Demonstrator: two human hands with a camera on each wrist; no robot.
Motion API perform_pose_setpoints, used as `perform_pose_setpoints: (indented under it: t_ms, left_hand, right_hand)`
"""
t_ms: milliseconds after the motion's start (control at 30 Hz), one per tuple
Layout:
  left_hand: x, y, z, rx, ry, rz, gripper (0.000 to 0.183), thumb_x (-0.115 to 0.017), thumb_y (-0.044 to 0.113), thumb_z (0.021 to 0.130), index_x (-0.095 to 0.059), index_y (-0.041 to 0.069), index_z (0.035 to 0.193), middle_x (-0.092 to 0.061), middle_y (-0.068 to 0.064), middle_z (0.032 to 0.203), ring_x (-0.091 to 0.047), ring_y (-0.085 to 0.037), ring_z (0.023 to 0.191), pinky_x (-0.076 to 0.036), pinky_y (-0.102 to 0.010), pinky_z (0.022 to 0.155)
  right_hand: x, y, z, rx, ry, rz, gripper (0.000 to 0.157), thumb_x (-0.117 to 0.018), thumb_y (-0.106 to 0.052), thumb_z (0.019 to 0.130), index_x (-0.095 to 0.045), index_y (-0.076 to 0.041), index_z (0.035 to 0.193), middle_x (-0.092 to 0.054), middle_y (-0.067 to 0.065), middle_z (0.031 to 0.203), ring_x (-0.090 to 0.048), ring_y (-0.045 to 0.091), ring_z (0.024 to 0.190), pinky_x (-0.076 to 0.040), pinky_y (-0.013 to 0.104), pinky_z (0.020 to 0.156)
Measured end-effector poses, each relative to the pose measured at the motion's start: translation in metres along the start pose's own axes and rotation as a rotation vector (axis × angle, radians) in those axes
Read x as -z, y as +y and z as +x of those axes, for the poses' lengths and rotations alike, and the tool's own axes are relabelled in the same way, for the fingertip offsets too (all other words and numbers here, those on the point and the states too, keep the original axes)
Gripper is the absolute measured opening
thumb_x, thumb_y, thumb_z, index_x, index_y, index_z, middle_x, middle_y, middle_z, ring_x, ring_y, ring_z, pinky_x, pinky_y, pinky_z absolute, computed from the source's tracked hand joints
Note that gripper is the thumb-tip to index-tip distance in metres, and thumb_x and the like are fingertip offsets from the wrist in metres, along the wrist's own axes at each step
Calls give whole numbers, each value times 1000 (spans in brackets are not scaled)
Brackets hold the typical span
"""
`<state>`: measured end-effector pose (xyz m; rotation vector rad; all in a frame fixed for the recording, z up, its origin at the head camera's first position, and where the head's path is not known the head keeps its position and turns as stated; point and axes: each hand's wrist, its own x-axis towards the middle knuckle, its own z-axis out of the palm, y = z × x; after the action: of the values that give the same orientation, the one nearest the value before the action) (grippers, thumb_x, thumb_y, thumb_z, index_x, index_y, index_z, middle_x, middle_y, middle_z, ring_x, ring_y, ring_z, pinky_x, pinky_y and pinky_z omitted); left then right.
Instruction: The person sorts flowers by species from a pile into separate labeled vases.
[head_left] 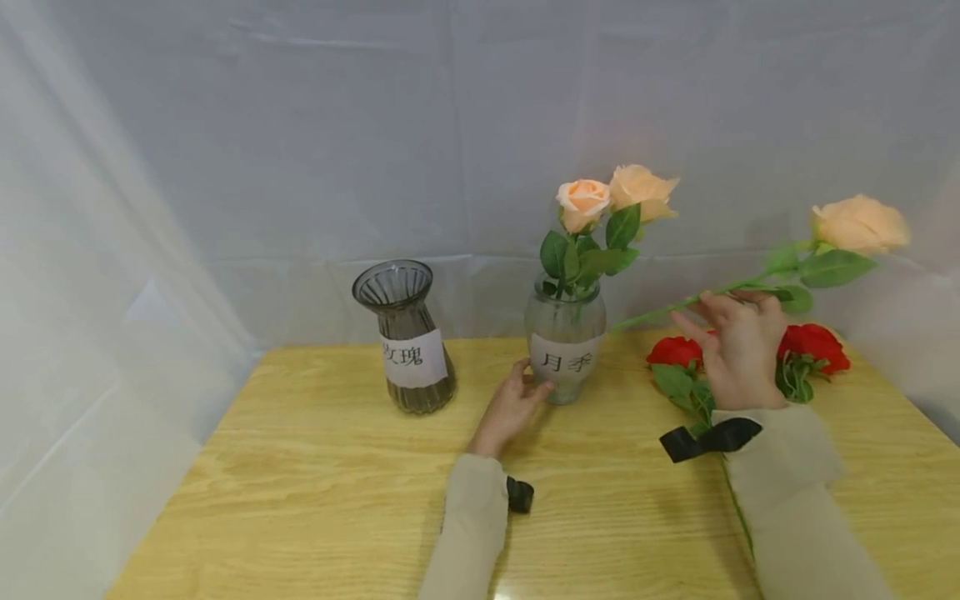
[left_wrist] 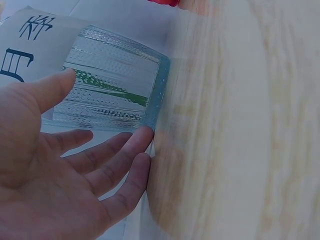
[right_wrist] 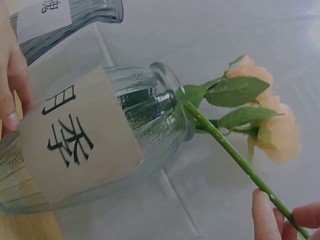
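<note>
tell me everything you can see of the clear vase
The clear vase looks like ribbed glass: rounded shoulders, a narrower neck with a thick rim, a body tapering towards the foot. A paper label reading 月季 sits on its front. It stands upright on the wooden table, right of the grey vase, holding two peach roses whose stems show through. The left hand rests against its lower side. A third peach rose's stem ends near it; whether they touch is unclear.

The head view looks forward and down across the table [head_left: 337, 517], farthest back. The left wrist view, close and turned sideways, faces the lower end of the clear vase [head_left: 564, 325]; the right wrist view, also near and sideways, shares the dark vase [head_left: 409, 323] with the head view. All 3 show the clear vase.
</note>
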<state>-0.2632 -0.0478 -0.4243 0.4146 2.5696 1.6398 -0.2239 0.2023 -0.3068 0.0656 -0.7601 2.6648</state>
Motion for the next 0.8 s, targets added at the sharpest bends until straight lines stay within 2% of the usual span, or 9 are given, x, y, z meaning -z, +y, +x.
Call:
perform_pose_setpoints:
  t_ms: [133,167,567,800]
  left_hand:
    - [0,0,0,9,5,-5,60,-58,23,105,-34,-6,151,-53,-31,139,-59,-42,121,-47,-53,103]
    - [0,0,0,10,6,-4,59,-58,23,105,-35,-6,151,-54,-31,138,-59,-42,121,-47,-53,103]
    - [0,-1,-1,7,9,10,59,-59,23,105,-36,-6,151,-54,-31,137,-59,-42,120,-48,-52,101]
    - [1,-2,-1,17,-2,9,61,-58,27,105,-35,-4,152,-53,-29,140,-59,-41,122,-48,-52,101]
  right_hand:
    - [-16,5,6,26,117,-133,37,-60,16,92,-32,-6,103,-47,12,99,-66,25,71,-62,43,64]
    - [-18,6,6,26,131,-148,38,-61,15,92,-32,-6,104,-47,11,99,-65,25,71,-62,43,64]
    - [-35,18,12,56,133,-182,27,-55,10,98,-34,-6,98,-42,10,95,-61,27,71,-62,43,65]
    - [-41,30,15,124,105,-161,24,-52,11,99,-35,-6,97,-42,11,97,-59,26,70,-62,43,67]
